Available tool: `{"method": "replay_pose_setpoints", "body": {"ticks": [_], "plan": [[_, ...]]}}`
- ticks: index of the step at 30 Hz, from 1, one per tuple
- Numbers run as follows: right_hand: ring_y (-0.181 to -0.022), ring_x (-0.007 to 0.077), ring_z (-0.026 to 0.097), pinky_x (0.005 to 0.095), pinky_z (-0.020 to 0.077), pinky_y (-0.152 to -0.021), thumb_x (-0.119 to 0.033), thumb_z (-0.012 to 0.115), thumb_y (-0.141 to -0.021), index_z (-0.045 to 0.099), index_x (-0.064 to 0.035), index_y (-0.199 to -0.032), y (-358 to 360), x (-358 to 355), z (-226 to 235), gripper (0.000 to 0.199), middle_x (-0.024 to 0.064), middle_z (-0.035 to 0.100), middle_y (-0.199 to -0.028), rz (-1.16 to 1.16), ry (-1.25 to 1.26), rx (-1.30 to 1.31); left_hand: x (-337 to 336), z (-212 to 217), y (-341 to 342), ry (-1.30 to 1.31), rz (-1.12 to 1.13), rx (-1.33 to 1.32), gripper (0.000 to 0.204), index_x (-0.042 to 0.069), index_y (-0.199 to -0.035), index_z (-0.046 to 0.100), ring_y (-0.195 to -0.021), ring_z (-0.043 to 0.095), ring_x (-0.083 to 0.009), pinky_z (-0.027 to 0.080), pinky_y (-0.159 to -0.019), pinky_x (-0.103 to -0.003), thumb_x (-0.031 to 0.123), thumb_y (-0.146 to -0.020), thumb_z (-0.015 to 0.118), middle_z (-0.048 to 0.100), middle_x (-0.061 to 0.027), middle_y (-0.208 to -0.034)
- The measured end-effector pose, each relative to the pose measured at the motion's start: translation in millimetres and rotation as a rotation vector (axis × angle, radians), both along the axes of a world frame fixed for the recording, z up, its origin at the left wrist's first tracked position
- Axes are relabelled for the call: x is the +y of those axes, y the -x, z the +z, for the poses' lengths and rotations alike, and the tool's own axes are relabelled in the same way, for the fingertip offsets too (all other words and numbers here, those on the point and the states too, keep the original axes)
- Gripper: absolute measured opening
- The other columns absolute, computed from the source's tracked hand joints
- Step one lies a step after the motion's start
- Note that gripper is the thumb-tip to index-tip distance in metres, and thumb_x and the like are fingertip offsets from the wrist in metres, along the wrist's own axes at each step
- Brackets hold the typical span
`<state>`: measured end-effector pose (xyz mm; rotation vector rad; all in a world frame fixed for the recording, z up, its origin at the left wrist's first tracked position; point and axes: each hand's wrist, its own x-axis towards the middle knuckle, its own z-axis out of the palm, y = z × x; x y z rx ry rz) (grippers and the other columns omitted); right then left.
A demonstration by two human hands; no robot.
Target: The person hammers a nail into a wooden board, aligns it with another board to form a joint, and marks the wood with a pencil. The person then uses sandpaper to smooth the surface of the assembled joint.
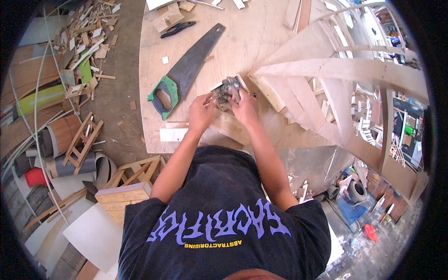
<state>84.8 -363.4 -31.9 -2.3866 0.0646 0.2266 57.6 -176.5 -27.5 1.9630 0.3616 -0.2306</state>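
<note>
On a plywood work table (156, 51), both of my hands meet at a small, shallow open box (241, 79). Small dark pieces lie inside it, too fine to name. My right hand (245, 109) has its fingers closed around a lumpy grey object (230, 85) over the box; blur hides its kind. At the box's left edge my left hand (201, 113) is closed, thumb and fingertips pinched together. Whatever sits in that pinch is too small to make out. To the left lies a handsaw (195, 61) with a green and black handle, apart from both hands.
A black hand tool (178, 29) lies at the table's far side beside wood offcuts (167, 17). A pale strip (173, 135) rests near the front edge. A curved wooden frame (336, 69) rises on the right. Scrap wood (88, 46) covers the floor at left.
</note>
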Motion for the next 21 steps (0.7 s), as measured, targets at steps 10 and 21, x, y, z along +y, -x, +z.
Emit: {"method": "replay_pose_setpoints", "body": {"ticks": [10, 21], "plan": [[-0.085, 0.0357, 0.076, 0.0435, 0.0582, -0.079, -0.012, 0.079, -0.092, 0.061, -0.0036, -0.091, -5.8, -15.9, -3.6, 0.02, 0.0112, 0.082, -0.102, -0.151, 0.011, -0.091, -14.9, 2.6, -6.8, -0.032, 0.014, -0.023, 0.038, 0.004, -0.131, 0.07, -0.097, 0.073, -0.0269, 0.064, -0.084, -0.04, 0.008, -0.094, 0.077, 0.06, -0.018, -0.126], [-0.08, 0.0454, 0.072, 0.0552, 0.0553, -0.072, -0.014, 0.082, -0.089, 0.064, -0.0036, -0.097, -39.8, -6.5, -11.1, 0.022, 0.0226, 0.071, -0.081, 0.044, 0.213, -0.133, -9.5, -2.4, -4.1, -0.124, -0.016, -0.054, 0.028, 0.005, -0.126, 0.072, -0.1, 0.073, -0.0321, 0.058, -0.089, -0.045, 0.016, -0.101, 0.069, 0.063, -0.0192, -0.128]]}}
